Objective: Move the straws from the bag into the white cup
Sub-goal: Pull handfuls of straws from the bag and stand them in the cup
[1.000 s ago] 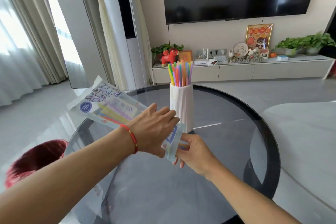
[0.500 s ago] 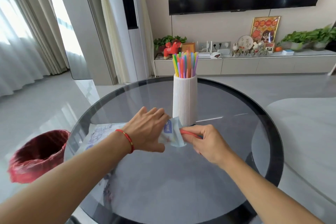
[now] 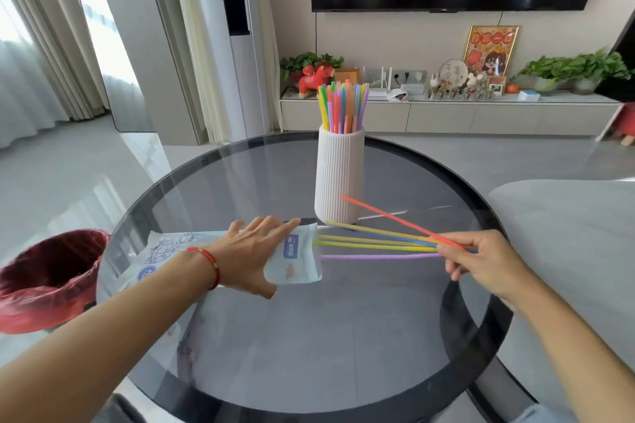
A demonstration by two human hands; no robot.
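A white ribbed cup (image 3: 338, 175) stands upright on the round glass table (image 3: 343, 336), with several coloured straws sticking out of its top. The printed plastic bag (image 3: 295, 263) lies flat on the glass left of the cup. My left hand (image 3: 252, 252) presses flat on the bag, fingers spread. My right hand (image 3: 481, 259) is to the right and pinches one end of a fanned bunch of straws (image 3: 378, 244), red, yellow, blue and purple. Their far ends lie just at the bag's mouth.
A bin with a red liner (image 3: 48, 280) stands on the floor at the left of the table. A low TV cabinet (image 3: 446, 113) with plants and ornaments runs along the far wall. A pale rounded surface (image 3: 567, 233) lies right of the table.
The bag has gone from held up to lying flat under my left hand. My right hand has drawn a bunch of straws out of it, moving to the right.
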